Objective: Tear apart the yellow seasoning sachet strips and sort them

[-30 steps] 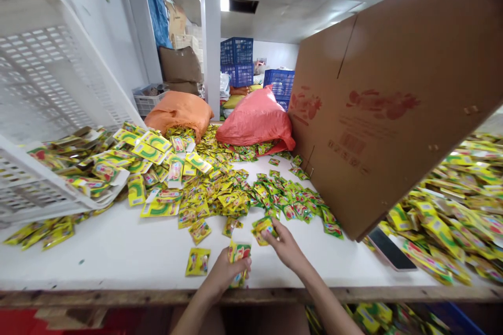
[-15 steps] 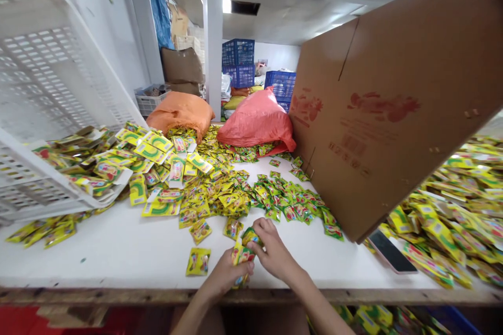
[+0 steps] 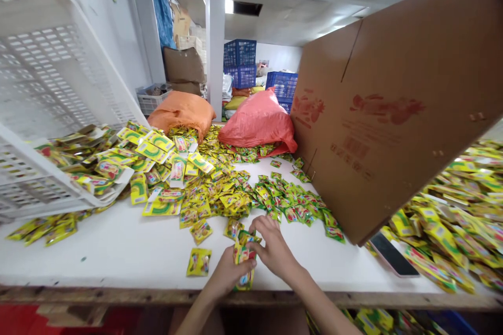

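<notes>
1. Surface: flat white table (image 3: 133, 259), a few dark specks on it, its front edge a rough, worn brown wooden strip (image 3: 129, 297).
2. Room: white walls, a square white pillar (image 3: 216, 52) behind the table, stacked blue lattice plastic crates (image 3: 240, 62) beyond, low pale ceiling with a bright light.
3. Left side: large white perforated plastic crate (image 3: 19, 188) tipped over, flat yellow-and-green card boxes (image 3: 153, 151) spilling from its mouth.
4. Rear of table: crinkled orange woven-looking sack (image 3: 181, 109) and shinier red plastic sack (image 3: 259, 120), both slumped, sachets at their openings.
5. Middle: heap of small square yellow film sachets (image 3: 214, 188), glossy and crimped; greener ones (image 3: 293, 198) spread to its right. One lone yellow sachet (image 3: 198, 262) lies flat near the left hand.
6. Right side: big brown corrugated carton (image 3: 393, 62), red print, tilted, lower corner at the table; slim dark phone (image 3: 394, 256) just beside it, more yellow packs (image 3: 440, 235) piled further right.
7. Hands: left hand (image 3: 228, 272) grasps a narrow yellow printed card box (image 3: 244, 259) above the table near the front edge, thumb across its face. Right hand (image 3: 273, 248), fingers bent, pinches a green-and-yellow film sachet (image 3: 246, 237) at the box's upper end.
</notes>
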Demonstrator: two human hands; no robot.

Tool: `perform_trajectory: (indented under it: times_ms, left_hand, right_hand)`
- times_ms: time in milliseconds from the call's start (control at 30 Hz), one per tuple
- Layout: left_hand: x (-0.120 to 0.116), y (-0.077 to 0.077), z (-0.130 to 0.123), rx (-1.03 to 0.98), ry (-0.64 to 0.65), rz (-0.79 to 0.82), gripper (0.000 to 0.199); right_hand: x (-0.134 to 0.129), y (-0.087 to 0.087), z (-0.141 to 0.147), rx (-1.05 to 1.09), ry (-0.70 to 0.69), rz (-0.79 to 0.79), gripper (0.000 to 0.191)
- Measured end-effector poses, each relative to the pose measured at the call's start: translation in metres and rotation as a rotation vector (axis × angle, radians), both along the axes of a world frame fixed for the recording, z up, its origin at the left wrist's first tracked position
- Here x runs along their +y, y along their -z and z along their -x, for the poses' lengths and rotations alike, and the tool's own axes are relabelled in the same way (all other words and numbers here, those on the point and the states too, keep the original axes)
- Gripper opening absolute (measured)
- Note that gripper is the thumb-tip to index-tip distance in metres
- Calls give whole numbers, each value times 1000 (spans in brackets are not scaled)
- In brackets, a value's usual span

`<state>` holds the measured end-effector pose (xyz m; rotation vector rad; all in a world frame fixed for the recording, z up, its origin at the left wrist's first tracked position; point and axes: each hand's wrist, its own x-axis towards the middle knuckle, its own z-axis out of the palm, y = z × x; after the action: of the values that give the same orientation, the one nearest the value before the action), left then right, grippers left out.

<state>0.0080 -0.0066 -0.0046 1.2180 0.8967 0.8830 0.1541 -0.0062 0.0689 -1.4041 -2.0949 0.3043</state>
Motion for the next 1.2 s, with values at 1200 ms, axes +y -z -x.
perform_trajectory:
  times_ms: [1200]
  left_hand:
    - [0,7,-7,-81,-60,-144,29]
  right_hand:
    - [-27,44,0,349,55,164,17]
